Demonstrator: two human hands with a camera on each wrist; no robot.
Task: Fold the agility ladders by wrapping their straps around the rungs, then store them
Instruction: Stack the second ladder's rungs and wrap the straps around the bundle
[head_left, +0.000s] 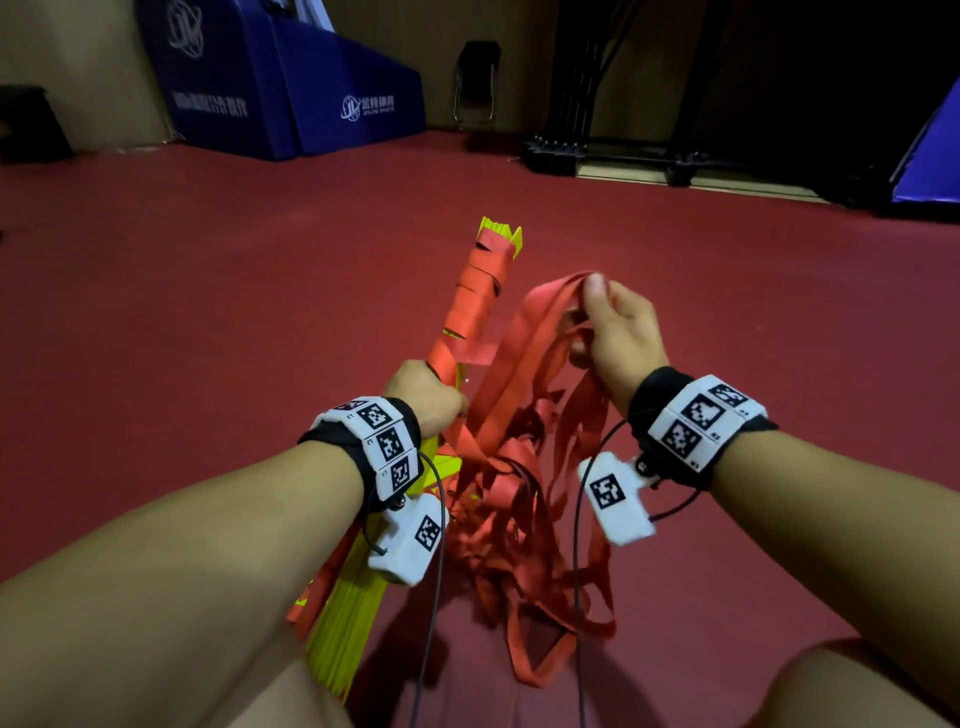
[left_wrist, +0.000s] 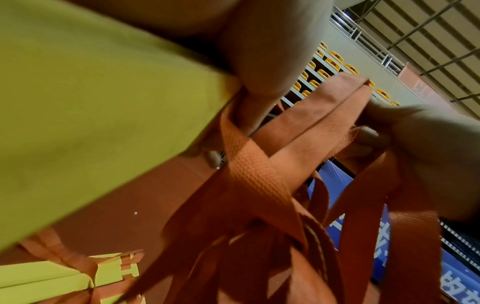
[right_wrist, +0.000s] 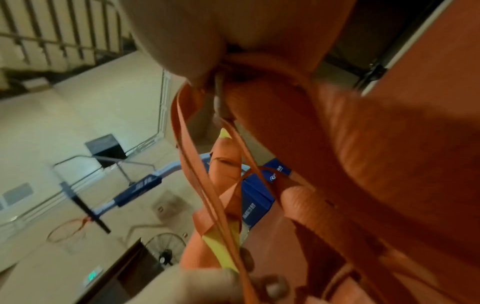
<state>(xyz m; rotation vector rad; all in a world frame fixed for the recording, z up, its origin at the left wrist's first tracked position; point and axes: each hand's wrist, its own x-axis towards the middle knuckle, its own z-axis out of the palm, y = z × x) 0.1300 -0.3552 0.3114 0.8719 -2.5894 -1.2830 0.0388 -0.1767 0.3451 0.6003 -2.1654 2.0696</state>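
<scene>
A stacked bundle of yellow ladder rungs (head_left: 340, 618) points away from me, its far end wound in orange strap (head_left: 478, 283). My left hand (head_left: 423, 397) grips the bundle at mid-length; the rungs (left_wrist: 85, 115) fill the left wrist view. My right hand (head_left: 610, 327) pinches a gathered bunch of loose orange straps (head_left: 524, 467) and holds it up to the right of the rungs. The rest of the straps hang in a tangle between my forearms. In the right wrist view the straps (right_wrist: 350, 164) run across my fingers, and the wrapped rung end (right_wrist: 226, 164) shows beyond.
Red sports floor (head_left: 234, 291) lies all around. Blue padded blocks (head_left: 291, 93) stand at the back left. A folding chair (head_left: 475, 83) and a dark wheeled equipment base (head_left: 613, 153) sit at the back wall, another blue pad (head_left: 930, 156) at far right.
</scene>
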